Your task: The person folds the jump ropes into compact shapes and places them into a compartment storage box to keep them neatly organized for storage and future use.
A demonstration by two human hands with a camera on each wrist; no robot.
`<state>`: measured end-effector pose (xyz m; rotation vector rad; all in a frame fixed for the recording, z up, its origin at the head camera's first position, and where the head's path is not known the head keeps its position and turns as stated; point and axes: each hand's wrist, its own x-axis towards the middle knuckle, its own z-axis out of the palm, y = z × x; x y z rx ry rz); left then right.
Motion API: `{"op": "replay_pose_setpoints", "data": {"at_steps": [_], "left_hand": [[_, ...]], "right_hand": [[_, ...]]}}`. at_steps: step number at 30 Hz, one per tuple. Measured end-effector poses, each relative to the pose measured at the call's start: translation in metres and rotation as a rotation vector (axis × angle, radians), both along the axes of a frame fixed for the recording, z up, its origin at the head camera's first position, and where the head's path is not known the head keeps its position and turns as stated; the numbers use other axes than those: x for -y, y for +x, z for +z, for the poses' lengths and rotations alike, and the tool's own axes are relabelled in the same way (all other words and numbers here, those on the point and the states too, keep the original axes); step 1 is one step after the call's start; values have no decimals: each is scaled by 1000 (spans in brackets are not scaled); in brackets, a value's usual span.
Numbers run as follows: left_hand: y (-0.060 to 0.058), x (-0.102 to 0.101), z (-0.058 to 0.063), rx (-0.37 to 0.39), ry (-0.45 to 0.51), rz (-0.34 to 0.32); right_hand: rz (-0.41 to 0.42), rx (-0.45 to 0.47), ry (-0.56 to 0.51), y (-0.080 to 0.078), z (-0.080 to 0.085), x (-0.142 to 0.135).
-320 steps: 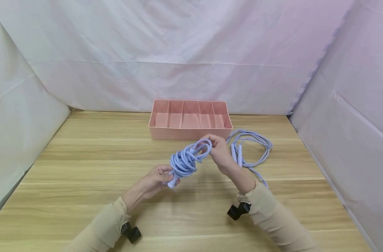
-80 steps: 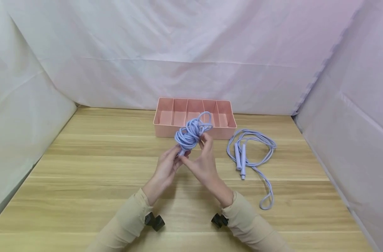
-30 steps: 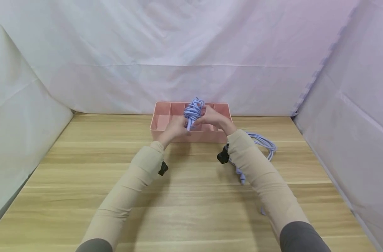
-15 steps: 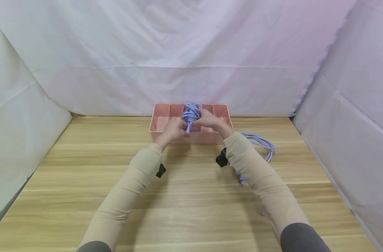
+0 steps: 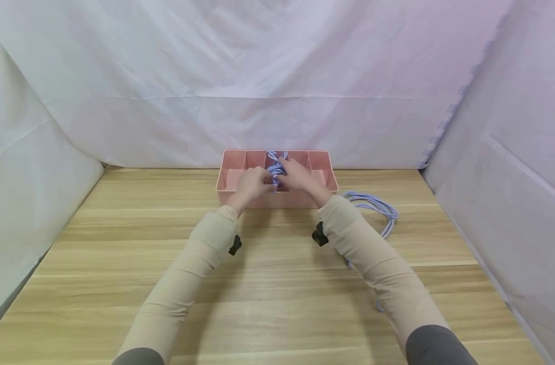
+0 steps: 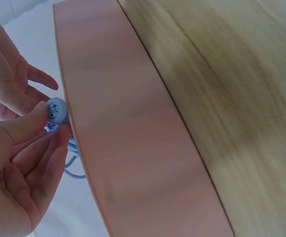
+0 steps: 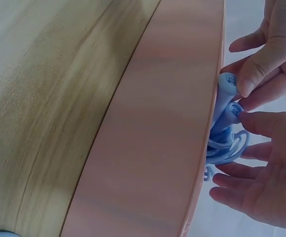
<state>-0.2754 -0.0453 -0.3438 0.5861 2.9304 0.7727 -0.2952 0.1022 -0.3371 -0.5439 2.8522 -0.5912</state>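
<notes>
A coiled light-blue jump rope (image 5: 276, 169) sits mostly down in the middle compartment of the pink divided box (image 5: 277, 201), with some loops showing above the rim. My left hand (image 5: 254, 182) pinches the end of one handle (image 7: 226, 86) between thumb and fingers at the front rim. In the right wrist view my right hand (image 7: 276, 168) lies beside the coil, fingers fairly straight and spread, its thumb touching the second handle (image 7: 227, 117). The lower part of the coil is hidden by the box wall.
Another blue jump rope (image 5: 379, 204) lies loosely looped on the wooden table (image 5: 268, 304), partly hidden under my right forearm. White cloth (image 5: 277, 76) hangs behind the box and at both sides. Upright dividers split the box into several compartments.
From in front of the box, both hands carried the coiled jump rope forward and lowered it into the middle compartment. It now sits lower, and the right hand's fingers have loosened.
</notes>
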Motion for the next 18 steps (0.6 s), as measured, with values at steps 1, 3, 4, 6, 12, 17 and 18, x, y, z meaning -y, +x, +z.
{"op": "replay_pose_setpoints", "data": {"at_steps": [1, 3, 4, 6, 12, 17, 18], "left_hand": [[0, 0, -1, -4, 2, 0], [-1, -1, -2, -10, 5, -1], [-1, -1, -3, -18, 3, -4], [-2, -1, -4, -41, -12, -11], [-2, -3, -12, -178, -93, -15], [0, -5, -21, -255, -107, 29], [1, -5, -22, -271, -112, 35]], "right_hand": [[-5, 1, -1, 0, -1, -1], [-12, -9, -9, -1, -3, -2], [-14, -14, -17, -1, -5, -2], [-28, -13, -39, -1, -8, -3], [-74, -44, -93, 0, -19, -2], [-72, -122, -56, 3, -26, -1], [-57, -140, -46, 4, -28, 0]]}}
